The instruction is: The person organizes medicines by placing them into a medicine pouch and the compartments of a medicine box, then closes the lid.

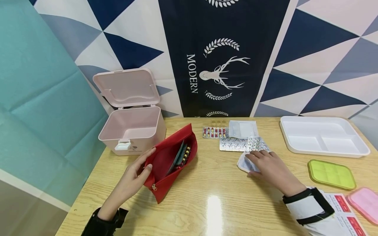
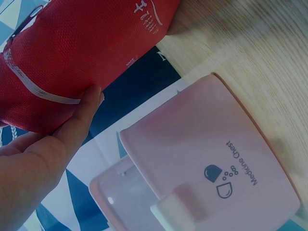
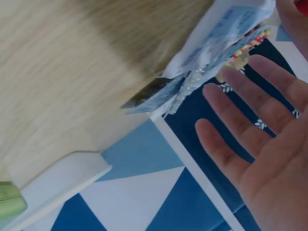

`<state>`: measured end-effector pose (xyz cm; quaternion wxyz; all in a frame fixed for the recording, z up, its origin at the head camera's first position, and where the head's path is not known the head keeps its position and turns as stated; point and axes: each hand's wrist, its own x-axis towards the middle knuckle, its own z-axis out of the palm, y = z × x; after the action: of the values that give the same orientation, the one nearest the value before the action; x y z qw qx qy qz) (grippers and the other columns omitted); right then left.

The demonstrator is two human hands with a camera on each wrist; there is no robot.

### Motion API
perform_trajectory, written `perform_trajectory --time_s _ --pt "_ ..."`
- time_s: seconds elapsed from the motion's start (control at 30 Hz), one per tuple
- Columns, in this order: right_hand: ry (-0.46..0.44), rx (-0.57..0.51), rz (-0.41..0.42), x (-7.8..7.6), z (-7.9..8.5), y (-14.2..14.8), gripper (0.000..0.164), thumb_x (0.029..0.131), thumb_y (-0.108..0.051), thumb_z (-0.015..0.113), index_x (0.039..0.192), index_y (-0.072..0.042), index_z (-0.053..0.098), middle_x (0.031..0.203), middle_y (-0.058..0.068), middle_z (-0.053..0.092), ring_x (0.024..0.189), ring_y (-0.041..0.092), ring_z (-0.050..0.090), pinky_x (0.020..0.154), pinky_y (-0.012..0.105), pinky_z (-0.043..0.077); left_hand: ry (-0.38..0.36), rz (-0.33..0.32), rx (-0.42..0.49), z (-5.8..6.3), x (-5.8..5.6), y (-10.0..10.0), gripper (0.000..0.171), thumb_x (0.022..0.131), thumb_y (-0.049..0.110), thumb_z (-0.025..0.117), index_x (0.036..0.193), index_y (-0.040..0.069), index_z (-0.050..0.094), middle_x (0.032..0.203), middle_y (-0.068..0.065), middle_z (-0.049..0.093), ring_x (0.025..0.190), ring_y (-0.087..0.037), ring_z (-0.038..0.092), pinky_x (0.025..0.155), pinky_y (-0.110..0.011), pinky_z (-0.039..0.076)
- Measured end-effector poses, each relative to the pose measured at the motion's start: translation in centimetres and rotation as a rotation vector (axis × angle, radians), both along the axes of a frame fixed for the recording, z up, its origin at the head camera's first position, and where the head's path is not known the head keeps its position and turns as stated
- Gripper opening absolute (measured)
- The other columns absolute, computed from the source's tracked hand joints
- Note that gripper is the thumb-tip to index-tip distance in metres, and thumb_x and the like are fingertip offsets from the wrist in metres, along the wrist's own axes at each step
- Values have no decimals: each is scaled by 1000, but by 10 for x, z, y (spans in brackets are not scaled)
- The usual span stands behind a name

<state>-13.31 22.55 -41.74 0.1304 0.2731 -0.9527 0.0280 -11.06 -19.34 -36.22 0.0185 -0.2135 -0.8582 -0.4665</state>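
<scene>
My left hand (image 1: 134, 178) grips the near-left side of a red zip pouch (image 1: 165, 190), thumb at the opening and fingers along the outside. The pouch is tilted and unzipped; inside show a dark green flat item (image 1: 178, 157) and a blister pack of yellow capsules (image 1: 186, 154). My right hand (image 1: 270, 168) hovers palm down over a white packet (image 1: 244, 163), its fingers spread and loosely straight in the right wrist view. Beyond its fingertips lie silver blister packs (image 1: 233, 144), a white sachet (image 1: 242, 128) and a red-and-yellow capsule blister (image 1: 214, 132).
A pink medicine chest (image 1: 138, 123) stands with its lid raised behind the pouch. On the right are a white divided tray (image 1: 327, 149), a green pill case (image 1: 332, 174), a pink case (image 1: 364, 203) and red-and-white printed boxes (image 1: 342, 203). A patterned backdrop (image 1: 224, 29) borders the table.
</scene>
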Motion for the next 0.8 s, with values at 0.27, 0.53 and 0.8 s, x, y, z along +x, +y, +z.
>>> perform_trajectory --time_s 0.27,0.53,0.8 --pt "-43 15 -24 5 -7 2 59 63 -35 76 110 -3 61 104 17 64 91 35 58 67 50 52 -11 0 4 0 1 0 47 92 3 47 137 12 39 141 -16 39 113 -31 48 82 -49 51" --pt "-54 10 -32 5 -10 -2 44 67 -14 75 107 -4 61 99 17 64 85 34 59 64 49 52 -6 7 -1 -1 0 0 48 90 1 48 137 11 40 140 -17 40 112 -32 49 81 -49 52" --pt "46 -25 -25 3 -9 -6 37 64 0 67 100 -4 60 81 12 67 64 29 59 48 42 49 4 1 4 -2 -1 0 48 91 1 48 137 11 40 140 -16 40 113 -31 49 82 -49 52"
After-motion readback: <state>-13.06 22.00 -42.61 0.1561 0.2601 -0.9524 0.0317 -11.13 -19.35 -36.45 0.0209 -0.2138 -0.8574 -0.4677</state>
